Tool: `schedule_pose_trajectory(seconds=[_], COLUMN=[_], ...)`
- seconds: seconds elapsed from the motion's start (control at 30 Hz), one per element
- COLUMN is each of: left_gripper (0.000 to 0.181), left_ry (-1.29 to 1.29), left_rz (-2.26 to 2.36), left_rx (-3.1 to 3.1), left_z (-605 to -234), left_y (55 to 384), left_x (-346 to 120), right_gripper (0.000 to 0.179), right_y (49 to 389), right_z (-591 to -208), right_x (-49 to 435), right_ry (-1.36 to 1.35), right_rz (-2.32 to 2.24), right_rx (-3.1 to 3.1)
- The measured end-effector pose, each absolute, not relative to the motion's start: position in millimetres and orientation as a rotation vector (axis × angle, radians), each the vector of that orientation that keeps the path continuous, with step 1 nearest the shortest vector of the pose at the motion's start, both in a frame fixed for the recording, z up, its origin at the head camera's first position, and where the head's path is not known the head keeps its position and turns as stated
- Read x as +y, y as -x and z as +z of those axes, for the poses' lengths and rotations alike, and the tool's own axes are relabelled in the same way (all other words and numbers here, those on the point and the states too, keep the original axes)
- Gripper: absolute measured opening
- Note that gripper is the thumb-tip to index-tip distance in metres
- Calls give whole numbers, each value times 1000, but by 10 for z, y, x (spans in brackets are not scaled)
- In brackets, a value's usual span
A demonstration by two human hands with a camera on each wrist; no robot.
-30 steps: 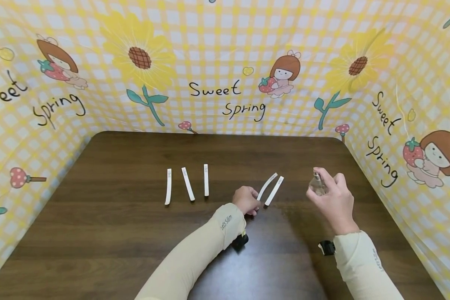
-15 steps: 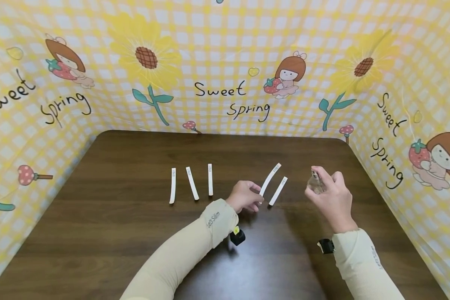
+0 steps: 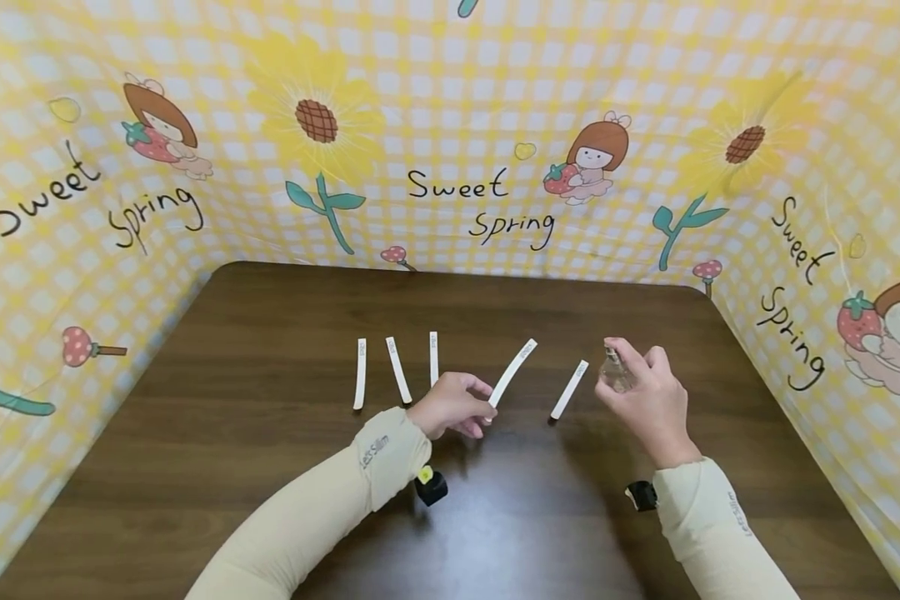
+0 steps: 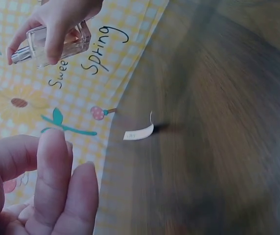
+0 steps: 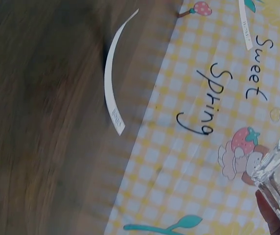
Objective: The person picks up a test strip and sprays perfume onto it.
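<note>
My left hand (image 3: 453, 407) pinches the lower end of a white perfume test strip (image 3: 513, 371), which tilts up to the right with small print at its top. That strip's printed end (image 5: 246, 34) also shows at the top of the right wrist view. In my right hand (image 3: 652, 410) I grip a clear glass perfume bottle (image 3: 617, 375), index finger on its silver sprayer. Between the hands, another test strip (image 3: 568, 392) lies on the table; the right wrist view shows this strip (image 5: 109, 81) curved. The left wrist view catches the bottle (image 4: 61, 43) from the side.
To the left, three more test strips lie in a row: one strip (image 3: 360, 375), a slanted strip (image 3: 398, 372) and a third strip (image 3: 433, 354) partly hidden by my left hand. A yellow checked cloth (image 3: 450, 125) surrounds the dark wooden table (image 3: 270, 483) at back and sides.
My left hand has lifted the test strip and carried it left, away from the strip beside it. The right hand keeps its grip on the bottle. The head view has turned slightly left.
</note>
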State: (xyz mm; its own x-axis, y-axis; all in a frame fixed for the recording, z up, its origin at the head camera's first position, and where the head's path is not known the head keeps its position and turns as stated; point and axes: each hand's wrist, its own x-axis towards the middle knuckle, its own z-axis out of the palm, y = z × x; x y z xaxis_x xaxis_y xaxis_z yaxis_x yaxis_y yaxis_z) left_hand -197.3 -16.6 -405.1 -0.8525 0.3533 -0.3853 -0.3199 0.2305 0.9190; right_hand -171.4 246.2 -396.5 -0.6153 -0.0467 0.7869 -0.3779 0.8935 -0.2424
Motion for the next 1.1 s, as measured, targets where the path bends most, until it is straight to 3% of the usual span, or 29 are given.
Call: schedule_pose_trajectory(seconds=[0.6, 1.1], left_gripper=[36, 32], left_ry=[89, 57], left_rz=[1702, 1698], left_rx=[2004, 1991], left_z=[-4197, -4084], left_y=[1797, 1727], left_x=[-959, -950], right_gripper=[46, 42], right_y=[1802, 1823], right_z=[-4040, -4034], right_x=[2017, 1710], right_ry=[-460, -499], right_rz=[547, 615], right_rx=[-2224, -2201])
